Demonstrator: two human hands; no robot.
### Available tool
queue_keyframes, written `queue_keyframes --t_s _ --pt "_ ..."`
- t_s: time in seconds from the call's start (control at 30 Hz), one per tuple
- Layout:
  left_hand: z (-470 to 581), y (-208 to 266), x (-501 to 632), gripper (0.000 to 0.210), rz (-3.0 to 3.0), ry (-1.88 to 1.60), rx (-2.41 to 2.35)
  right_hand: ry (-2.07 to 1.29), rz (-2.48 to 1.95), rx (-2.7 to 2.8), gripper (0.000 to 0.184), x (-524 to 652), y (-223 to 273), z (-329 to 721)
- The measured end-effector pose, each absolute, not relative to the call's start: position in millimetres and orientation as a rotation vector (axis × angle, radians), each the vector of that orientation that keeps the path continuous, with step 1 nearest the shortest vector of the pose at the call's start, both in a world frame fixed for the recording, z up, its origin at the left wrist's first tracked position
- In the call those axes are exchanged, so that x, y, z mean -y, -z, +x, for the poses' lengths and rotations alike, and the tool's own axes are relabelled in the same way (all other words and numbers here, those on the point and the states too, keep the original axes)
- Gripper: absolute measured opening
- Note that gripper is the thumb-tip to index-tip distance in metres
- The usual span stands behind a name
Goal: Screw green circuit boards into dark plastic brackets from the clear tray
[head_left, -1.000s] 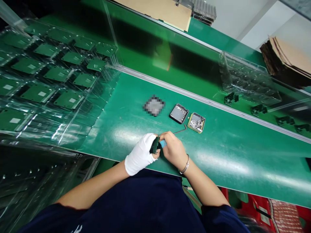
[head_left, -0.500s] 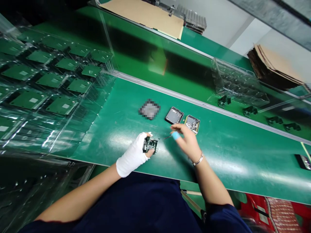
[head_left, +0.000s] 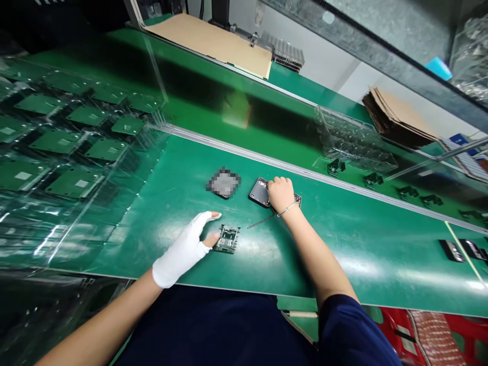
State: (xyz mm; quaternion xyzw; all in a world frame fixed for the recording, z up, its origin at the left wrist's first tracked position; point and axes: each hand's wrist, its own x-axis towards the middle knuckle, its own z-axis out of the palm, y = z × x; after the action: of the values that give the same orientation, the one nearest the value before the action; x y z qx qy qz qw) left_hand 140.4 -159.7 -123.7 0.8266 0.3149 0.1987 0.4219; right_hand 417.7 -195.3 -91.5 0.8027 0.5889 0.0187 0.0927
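My left hand (head_left: 186, 246), in a white glove with bare fingertips, is open beside a small green circuit board (head_left: 229, 240). Its thumb tip meets the board's left edge; the board lies on the green tabletop. My right hand (head_left: 281, 194) is curled closed between two shallow square cases. The black case (head_left: 259, 192) shows on its left, and a strip of the second case (head_left: 298, 200) on its right. What its fingers hold is hidden. A thin dark tool (head_left: 261, 221) reaches from below that hand toward the board. Farther left lies a blurred-out square object (head_left: 224, 182).
Clear plastic trays (head_left: 110, 175) with several green boards cover the left side. A metal rail (head_left: 236, 149) runs along the back. Behind it stand a clear tray (head_left: 354, 140) and several small dark parts (head_left: 335, 166). Black cases (head_left: 452, 250) lie at far right.
My left hand has let go of the circuit board, which now lies on the table. My right hand has moved forward onto the cases and closed. The view has shifted somewhat.
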Motion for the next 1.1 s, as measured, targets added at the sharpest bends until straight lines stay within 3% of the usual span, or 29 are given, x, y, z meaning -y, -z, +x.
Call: queue_keyframes --t_s 0.83,0.9,1.03,1.1 --pt "135.0 102.4 151.0 0.031 2.073 -0.649 -0.823 0.272 2.634 -1.853 0.019 213.6 94.5 425.0" --pt "135.7 96.6 151.9 0.027 2.128 -0.707 -0.803 0.496 2.812 -1.974 0.015 221.8 92.4 420.9" --pt "153.3 83.8 160.1 0.021 2.303 -0.851 -0.64 1.737 3.006 -2.227 0.017 239.6 85.4 392.0" --pt "169.6 80.6 163.2 0.021 2.393 -0.873 -0.551 2.055 2.917 -2.241 0.019 245.5 82.4 375.8"
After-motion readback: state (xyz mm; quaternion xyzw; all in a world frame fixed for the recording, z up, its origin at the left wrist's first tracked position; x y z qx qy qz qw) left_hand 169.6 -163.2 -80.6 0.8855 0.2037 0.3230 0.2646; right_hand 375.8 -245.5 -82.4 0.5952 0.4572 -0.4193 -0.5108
